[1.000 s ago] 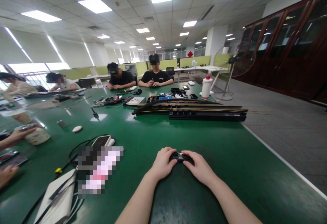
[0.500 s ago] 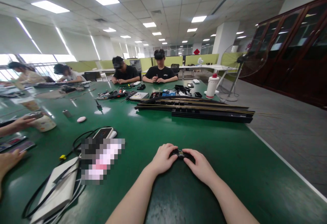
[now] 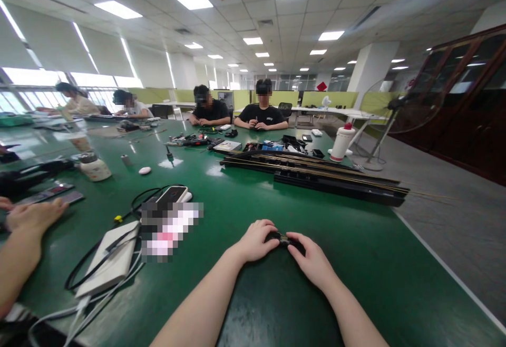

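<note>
A small black object [image 3: 283,239] with a lighter, metallic-looking middle is held low over the green table [image 3: 253,199]; its exact kind is too small to make out. My left hand [image 3: 256,241] grips its left end between thumb and fingers. On the other end, my right hand [image 3: 310,257] pinches it the same way. The fingers cover most of both ends, so only the middle part shows between them.
To the left lie a white notebook-like slab [image 3: 113,257] with cables and a white-edged device [image 3: 172,198]. A co-worker's hand [image 3: 37,218] rests farther left, near a lidded jar [image 3: 95,169]. Long black rails [image 3: 340,188] and a red-capped bottle [image 3: 342,144] stand ahead.
The view has turned left, so the table's things shift right in the picture. A co-worker's hand has left the jar. My two hands stay on the black object, whose lighter middle shows less.
</note>
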{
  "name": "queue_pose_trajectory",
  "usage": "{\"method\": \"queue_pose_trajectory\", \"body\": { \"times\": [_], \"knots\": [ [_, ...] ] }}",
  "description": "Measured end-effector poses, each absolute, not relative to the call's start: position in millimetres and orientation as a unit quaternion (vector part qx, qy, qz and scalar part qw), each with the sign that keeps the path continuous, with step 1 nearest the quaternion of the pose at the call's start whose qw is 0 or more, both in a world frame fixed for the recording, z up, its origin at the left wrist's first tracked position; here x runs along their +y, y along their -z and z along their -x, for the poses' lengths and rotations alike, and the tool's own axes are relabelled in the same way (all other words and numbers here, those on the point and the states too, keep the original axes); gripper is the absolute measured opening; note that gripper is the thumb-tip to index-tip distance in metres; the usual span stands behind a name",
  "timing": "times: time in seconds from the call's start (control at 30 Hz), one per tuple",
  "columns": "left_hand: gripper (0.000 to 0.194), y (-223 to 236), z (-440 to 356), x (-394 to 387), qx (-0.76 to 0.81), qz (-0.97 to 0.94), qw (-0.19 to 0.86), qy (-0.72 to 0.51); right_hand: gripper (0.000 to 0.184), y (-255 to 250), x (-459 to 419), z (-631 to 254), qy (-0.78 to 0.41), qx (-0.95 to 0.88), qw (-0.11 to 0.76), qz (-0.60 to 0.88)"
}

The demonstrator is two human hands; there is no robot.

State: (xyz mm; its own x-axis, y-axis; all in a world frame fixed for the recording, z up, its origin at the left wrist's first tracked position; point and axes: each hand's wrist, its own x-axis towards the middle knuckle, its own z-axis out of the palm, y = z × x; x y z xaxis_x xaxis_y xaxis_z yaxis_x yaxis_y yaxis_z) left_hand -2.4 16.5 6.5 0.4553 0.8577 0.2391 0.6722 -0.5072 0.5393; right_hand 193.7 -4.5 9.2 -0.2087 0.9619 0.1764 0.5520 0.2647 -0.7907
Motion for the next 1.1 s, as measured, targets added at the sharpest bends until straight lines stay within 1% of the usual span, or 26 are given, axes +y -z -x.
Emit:
{"method": "queue_pose_trajectory", "body": {
  "times": [0.2, 0.33, 0.4, 0.57, 0.73, 1.1],
  "knots": [
    [0.029, -5.9, 3.6, 16.2, 0.453, -0.833, 0.197, -0.249, 0.031, -10.4, -7.3, -193.8, -0.291, -0.72, 0.341, 0.53],
    [0.028, -5.3, 3.9, 15.3, 0.444, -0.836, 0.196, -0.255, 0.031, -8.8, -8.3, -191.7, -0.266, -0.732, 0.367, 0.509],
    [0.029, -4.7, 3.9, 15.1, 0.44, -0.838, 0.192, -0.259, 0.028, -8.0, -8.1, -190.2, -0.251, -0.744, 0.374, 0.494],
    [0.041, -5.0, 3.5, 15.7, 0.443, -0.837, 0.203, -0.25, 0.02, -6.6, -6.5, -188.6, -0.23, -0.76, 0.358, 0.491],
    [0.033, -5.5, 2.5, 15.6, 0.444, -0.835, 0.204, -0.254, 0.02, -5.8, -6.1, -189.4, -0.232, -0.757, 0.349, 0.501],
    [0.033, -4.0, 1.3, 16.0, 0.446, -0.835, 0.198, -0.253, 0.02, -7.0, -6.0, -188.8, -0.27, -0.717, 0.392, 0.51]
  ]
}}
